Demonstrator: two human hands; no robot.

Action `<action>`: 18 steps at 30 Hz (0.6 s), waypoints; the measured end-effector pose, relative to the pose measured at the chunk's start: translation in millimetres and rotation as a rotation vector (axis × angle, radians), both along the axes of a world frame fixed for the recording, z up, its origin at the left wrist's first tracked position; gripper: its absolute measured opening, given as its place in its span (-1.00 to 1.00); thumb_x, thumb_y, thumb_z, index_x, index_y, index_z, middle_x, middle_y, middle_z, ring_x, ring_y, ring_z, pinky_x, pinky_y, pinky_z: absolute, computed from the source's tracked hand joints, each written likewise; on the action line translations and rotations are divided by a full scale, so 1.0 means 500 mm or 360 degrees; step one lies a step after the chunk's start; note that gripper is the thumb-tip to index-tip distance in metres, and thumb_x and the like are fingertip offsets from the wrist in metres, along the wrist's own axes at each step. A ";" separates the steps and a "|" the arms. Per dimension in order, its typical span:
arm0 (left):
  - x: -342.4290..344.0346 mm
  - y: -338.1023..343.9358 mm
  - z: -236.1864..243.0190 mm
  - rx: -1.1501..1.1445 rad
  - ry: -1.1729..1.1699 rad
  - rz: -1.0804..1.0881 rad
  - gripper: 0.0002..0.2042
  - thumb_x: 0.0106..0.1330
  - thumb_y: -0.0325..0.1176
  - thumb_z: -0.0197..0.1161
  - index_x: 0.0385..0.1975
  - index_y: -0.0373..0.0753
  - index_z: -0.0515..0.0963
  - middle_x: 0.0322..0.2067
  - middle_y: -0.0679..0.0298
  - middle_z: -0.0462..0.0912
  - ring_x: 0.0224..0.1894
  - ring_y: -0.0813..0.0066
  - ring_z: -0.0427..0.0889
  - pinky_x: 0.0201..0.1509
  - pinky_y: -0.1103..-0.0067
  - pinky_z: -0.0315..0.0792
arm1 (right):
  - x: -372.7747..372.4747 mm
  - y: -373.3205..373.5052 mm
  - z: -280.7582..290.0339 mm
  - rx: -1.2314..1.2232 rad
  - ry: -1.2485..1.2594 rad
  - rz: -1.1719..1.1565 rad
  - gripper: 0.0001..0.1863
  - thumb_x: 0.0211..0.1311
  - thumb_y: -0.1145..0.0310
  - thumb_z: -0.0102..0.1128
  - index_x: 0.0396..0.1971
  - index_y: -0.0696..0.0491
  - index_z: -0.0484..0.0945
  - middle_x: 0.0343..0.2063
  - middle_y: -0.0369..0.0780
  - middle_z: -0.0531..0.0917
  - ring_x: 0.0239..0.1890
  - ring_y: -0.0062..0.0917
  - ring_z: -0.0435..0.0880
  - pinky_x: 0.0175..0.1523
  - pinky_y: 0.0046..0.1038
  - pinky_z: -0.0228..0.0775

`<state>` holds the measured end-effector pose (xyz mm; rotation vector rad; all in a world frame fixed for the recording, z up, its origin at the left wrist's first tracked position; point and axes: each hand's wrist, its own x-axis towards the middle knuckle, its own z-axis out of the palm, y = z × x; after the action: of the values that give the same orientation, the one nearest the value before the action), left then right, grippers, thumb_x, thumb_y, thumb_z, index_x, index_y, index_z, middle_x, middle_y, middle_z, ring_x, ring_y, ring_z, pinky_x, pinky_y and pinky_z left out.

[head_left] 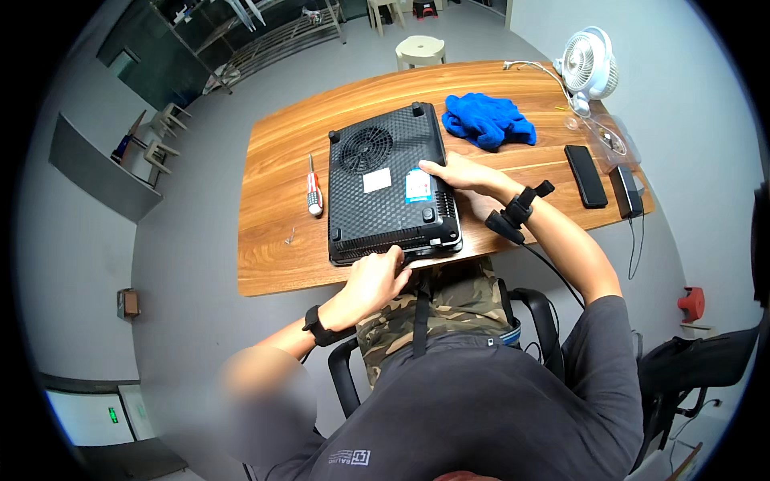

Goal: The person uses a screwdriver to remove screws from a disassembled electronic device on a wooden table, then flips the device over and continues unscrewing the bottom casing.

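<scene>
An induction cooker (pixel 353 204) lies upside down on the wooden table, its black textured underside up. It shows a round fan vent, small feet at the corners and two labels. My right hand (pixel 465 172) grips its right edge, thumb on the underside, the other fingers down the side and mostly hidden. At the front edge, the fingers of my left hand (pixel 375 282) are curled against the cooker's rim, and their tips are partly hidden. Left of the cooker lies a screwdriver (pixel 314 192) with a red and clear handle. A few small screws (pixel 290 236) rest near it.
A crumpled blue cloth (pixel 488 120) lies behind the cooker on the wooden table (pixel 277 268). Farther right are a black phone (pixel 585 176), a black adapter box (pixel 626 192) with cables, a clear plastic tray (pixel 616 144) and a white fan (pixel 589 64). A stool (pixel 420 51) stands beyond.
</scene>
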<state>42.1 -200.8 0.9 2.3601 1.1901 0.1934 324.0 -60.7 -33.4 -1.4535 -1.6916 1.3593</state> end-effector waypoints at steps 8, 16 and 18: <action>0.048 0.006 -0.021 -0.0117 -0.0237 -0.0019 -0.70 0.20 -0.52 0.40 -0.23 -0.32 0.36 -0.48 -0.04 0.68 -0.36 -0.12 0.71 -0.29 0.24 0.56 | -0.011 -0.034 0.078 -0.0163 -0.0279 -0.0022 -0.11 0.34 -0.28 0.13 0.10 0.42 0.54 0.05 0.17 0.65 0.08 -0.12 0.65 0.22 -0.23 0.43; 0.082 -0.003 -0.016 -0.0542 -0.0534 0.0104 -0.73 0.20 -0.52 0.43 -0.37 -0.32 0.38 -0.47 0.13 0.69 -0.44 0.38 0.72 -0.32 0.49 0.55 | 0.005 -0.016 0.031 -0.0173 -0.0367 0.0016 0.00 0.30 -0.37 0.08 0.09 0.50 0.51 0.08 0.27 0.60 0.15 -0.01 0.62 0.27 -0.17 0.41; 0.087 -0.003 -0.021 -0.0572 -0.0580 0.0118 -0.73 0.21 -0.51 0.44 -0.38 -0.32 0.38 -0.47 0.16 0.69 -0.44 0.45 0.70 -0.33 0.52 0.54 | 0.009 0.004 -0.022 -0.0137 -0.0269 0.0029 0.08 0.28 -0.40 0.07 0.12 0.55 0.44 0.12 0.32 0.55 0.19 0.04 0.59 0.30 -0.16 0.39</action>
<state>85.5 -202.2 -9.7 1.8749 1.0351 0.3824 328.3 -58.5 -44.6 -1.6462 -1.7738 1.3669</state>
